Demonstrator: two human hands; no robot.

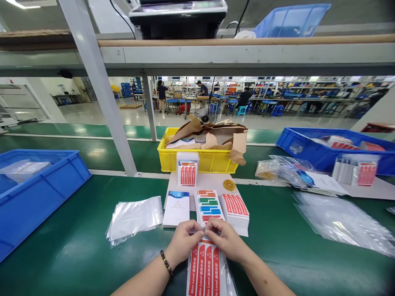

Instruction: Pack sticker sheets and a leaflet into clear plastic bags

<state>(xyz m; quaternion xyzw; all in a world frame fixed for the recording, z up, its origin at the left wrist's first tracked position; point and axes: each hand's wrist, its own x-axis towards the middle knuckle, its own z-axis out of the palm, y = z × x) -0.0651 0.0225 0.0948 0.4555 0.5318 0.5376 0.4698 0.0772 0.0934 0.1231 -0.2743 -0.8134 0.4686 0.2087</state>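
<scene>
My left hand (186,241), a beaded bracelet on its wrist, and my right hand (226,238) meet in front of me. Thumbs and fingers of both pinch the top edge of a clear plastic bag (230,283). Inside it lies a red-and-white label sheet (206,269) printed "Max Level" and "Min Level". Just beyond my fingers are a stack of multicoloured label sheets (210,204), a stack of red label sheets (235,205) and a pile of white booklets (176,209) with blue tops. Flat clear bags (135,218) lie to the left.
A yellow bin (168,159) with brown paper stands behind a bagged label pack (188,170) and rubber bands (229,185). Blue bins stand left (61,172) and right (296,148). More clear bags (345,222) lie right. A metal post (101,90) and shelf (247,55) frame the bench.
</scene>
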